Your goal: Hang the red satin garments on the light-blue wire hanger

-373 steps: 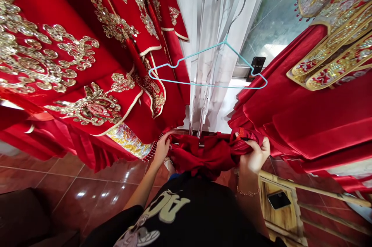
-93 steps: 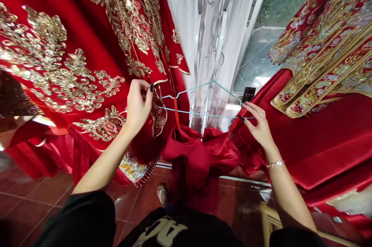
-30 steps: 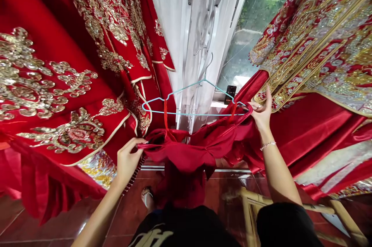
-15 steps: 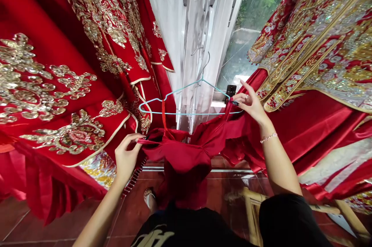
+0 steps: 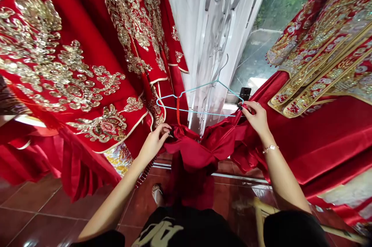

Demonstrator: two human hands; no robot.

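Note:
A dark red dress (image 5: 193, 152) with ruffled fabric along its top hangs in front of me on a light blue hanger (image 5: 203, 112) with a grey metal hook. One thin red strap (image 5: 178, 111) loops over the hanger's left side. My left hand (image 5: 154, 142) is closed, pinching the dress's upper edge at the left, below the hanger. With thumb and fingers together, my right hand (image 5: 257, 117) pinches the dress's other strap beside the hanger's right end. Whether those fingers also grip the hanger wire is hard to see.
Red garments with gold sequin embroidery (image 5: 107, 123) hang close on the left, and a beaded red and gold jacket (image 5: 328, 64) on the right. A phone (image 5: 245, 94) stands by the window. A bamboo-like frame (image 5: 260, 216) is low on the right, above red floor tiles (image 5: 37, 200).
The view has swung left, so everything sits further right. My left hand has moved in closer to the left strap, and its fingers are more bent. My right hand's raised finger has come down.

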